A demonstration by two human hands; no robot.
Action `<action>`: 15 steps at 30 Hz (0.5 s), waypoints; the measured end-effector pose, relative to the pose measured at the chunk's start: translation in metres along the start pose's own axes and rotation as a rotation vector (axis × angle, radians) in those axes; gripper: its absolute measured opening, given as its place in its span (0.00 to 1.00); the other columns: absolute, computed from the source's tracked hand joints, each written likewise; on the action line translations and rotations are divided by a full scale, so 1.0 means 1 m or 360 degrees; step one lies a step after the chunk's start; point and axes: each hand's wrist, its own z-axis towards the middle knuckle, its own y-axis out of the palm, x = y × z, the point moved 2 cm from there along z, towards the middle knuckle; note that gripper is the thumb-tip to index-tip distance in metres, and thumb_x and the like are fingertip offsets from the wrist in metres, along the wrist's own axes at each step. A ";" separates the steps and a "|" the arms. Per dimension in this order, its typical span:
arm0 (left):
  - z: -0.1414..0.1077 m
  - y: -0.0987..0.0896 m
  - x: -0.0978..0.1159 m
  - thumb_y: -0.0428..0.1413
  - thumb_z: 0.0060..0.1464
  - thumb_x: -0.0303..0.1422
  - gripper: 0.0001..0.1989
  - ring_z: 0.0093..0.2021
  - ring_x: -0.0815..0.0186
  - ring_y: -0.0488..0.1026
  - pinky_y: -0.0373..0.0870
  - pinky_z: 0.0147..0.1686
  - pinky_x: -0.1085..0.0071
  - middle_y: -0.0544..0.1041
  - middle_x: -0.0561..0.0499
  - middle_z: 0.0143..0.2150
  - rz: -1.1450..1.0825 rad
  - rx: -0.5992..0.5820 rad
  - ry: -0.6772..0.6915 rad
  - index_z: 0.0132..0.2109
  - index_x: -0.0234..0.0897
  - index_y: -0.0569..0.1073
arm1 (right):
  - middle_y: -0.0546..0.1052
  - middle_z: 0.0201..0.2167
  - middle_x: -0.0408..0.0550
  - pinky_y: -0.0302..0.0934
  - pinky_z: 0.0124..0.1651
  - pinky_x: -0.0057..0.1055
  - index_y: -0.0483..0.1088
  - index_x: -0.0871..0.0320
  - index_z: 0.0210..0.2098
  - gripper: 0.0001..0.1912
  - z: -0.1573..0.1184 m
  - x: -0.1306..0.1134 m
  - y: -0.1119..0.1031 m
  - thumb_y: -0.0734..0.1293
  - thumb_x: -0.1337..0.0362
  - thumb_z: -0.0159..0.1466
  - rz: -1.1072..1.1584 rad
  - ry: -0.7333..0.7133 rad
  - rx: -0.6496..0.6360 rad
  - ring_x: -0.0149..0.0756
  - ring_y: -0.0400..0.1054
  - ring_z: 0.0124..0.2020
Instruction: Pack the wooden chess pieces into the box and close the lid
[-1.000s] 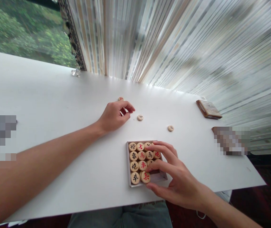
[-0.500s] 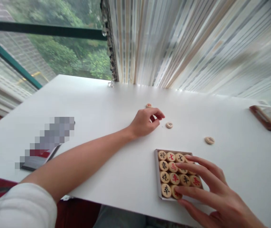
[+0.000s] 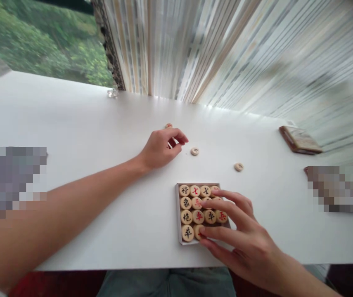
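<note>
A shallow square box (image 3: 178, 214) on the table holds rows of round wooden xiangqi pieces with black and red characters. My right hand (image 3: 250, 239) reaches over it from the right. Its thumb and a finger are on a red-marked xiangqi piece (image 3: 199, 233) in the nearest row, while its other fingers rest over pieces farther back. Beyond the box, my left hand (image 3: 164, 148) hovers with loosely curved fingers and nothing visible in them. A black-marked xiangqi piece (image 3: 195, 151) lies just right of its fingertips. Behind that hand a red-marked piece (image 3: 169, 126) is partly hidden.
Another xiangqi piece (image 3: 238, 167) lies on the white table (image 3: 117, 247) to the right. Farther right are a brown-edged box-like object (image 3: 300, 140) and a blurred-out item (image 3: 337, 187). A second blurred-out item (image 3: 15, 173) is at left. Striped curtains (image 3: 170, 53) hang along the back.
The view has shifted right, so the table's contents sit farther left in the picture. Both hands keep almost the same pose beside the same pieces.
</note>
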 end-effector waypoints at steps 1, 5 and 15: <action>0.000 0.000 0.000 0.58 0.55 0.23 0.08 0.31 0.69 0.77 0.75 0.35 0.72 0.85 0.49 0.37 -0.0002 0.0006 0.0014 0.39 0.34 0.82 | 0.80 0.58 0.54 0.67 0.61 0.55 0.80 0.51 0.43 0.07 0.000 0.000 0.000 0.72 0.70 0.68 0.0010 0.0013 -0.0005 0.56 0.66 0.67; 0.001 0.000 0.002 0.57 0.54 0.24 0.09 0.32 0.68 0.78 0.74 0.34 0.72 0.85 0.49 0.37 0.0024 0.0010 0.0028 0.39 0.33 0.82 | 0.80 0.57 0.56 0.68 0.61 0.56 0.79 0.52 0.44 0.08 -0.003 0.000 -0.002 0.73 0.71 0.68 0.0030 0.0042 0.0011 0.56 0.66 0.66; 0.001 0.000 0.002 0.57 0.53 0.22 0.11 0.33 0.67 0.78 0.76 0.37 0.70 0.84 0.50 0.35 0.0049 -0.0011 -0.0010 0.40 0.34 0.83 | 0.80 0.57 0.56 0.68 0.60 0.58 0.78 0.52 0.46 0.09 -0.004 -0.001 0.000 0.74 0.71 0.68 0.0038 0.0043 -0.0001 0.58 0.67 0.65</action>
